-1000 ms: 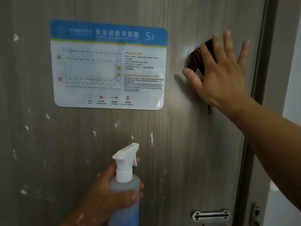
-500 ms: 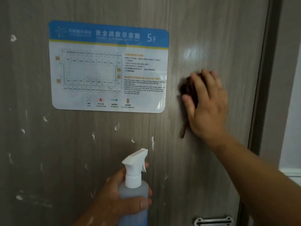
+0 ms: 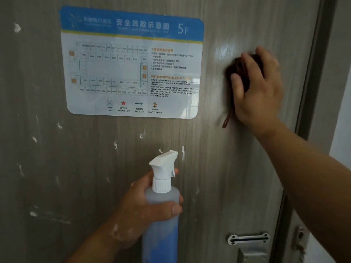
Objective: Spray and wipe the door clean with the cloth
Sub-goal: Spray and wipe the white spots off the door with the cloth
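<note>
A grey wood-grain door fills the view, flecked with white spots on its left and middle. My right hand presses a dark brown cloth flat against the door, right of the sign; a loop of the cloth hangs below the hand. Low in the middle, my left hand grips a translucent spray bottle with a white trigger head, held upright a little off the door, nozzle pointing right.
A blue and white evacuation plan sign is stuck on the upper door. A metal door guard plate sits at the lower right. The dark door frame and a pale wall run along the right.
My right hand swept the cloth down the door, then shifted slightly up and right. The left hand with the bottle stayed about where it was.
</note>
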Tool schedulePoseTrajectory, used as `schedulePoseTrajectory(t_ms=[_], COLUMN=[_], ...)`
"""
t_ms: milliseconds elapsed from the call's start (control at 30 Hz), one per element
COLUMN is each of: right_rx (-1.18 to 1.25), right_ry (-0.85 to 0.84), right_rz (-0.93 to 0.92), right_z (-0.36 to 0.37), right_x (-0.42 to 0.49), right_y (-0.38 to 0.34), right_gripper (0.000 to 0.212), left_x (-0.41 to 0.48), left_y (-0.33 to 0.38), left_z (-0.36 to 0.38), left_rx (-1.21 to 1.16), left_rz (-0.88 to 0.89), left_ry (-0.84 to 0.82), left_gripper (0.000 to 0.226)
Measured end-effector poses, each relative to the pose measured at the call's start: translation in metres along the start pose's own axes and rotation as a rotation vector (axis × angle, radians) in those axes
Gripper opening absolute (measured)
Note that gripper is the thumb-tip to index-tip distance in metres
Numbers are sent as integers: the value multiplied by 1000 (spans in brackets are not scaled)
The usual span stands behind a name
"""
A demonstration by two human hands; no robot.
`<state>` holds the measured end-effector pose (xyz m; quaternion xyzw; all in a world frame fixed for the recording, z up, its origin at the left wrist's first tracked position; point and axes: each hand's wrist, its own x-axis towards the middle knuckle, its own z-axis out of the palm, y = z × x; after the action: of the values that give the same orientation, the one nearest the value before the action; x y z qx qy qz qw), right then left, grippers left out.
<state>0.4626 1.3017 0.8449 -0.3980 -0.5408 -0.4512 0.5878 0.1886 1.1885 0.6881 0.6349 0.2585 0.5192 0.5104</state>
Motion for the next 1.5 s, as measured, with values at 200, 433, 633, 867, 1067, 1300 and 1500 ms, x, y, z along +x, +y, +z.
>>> schedulePoseTrajectory(t_ms=[200,433,633,867,1067,1300,1500], right_rx=[-40,44,3,-9,55,28,11], right_ry=[-72,-189,-207,10,-136,-213,21], right_rz=[-46,-167,-444,131,-85,-288,204], right_z=[-5,-16,-10,6,-2,-11,7], right_x=[-34,-147,-138,-27,-145,-155,-46], right_y=[-5,-32,-29,-32,-74,-55,-55], right_gripper=[67,61,55,57,47,42,45], left_x=[-3,-12,-20,-19,-20,-17,-13], left_y=[-5,-8,-7,-2,0,-2,-3], left_z=[-2,-9,-21,-33,-42,-46,-51], left_rx=[53,5,-69,-8,-15,-5,-50], left_rz=[-10,-18,-9,-8,-7,-27,-28], left_ry=[-3,11,-1,7,-8,-50,-66], left_gripper=[64,82,88,82,83,92,93])
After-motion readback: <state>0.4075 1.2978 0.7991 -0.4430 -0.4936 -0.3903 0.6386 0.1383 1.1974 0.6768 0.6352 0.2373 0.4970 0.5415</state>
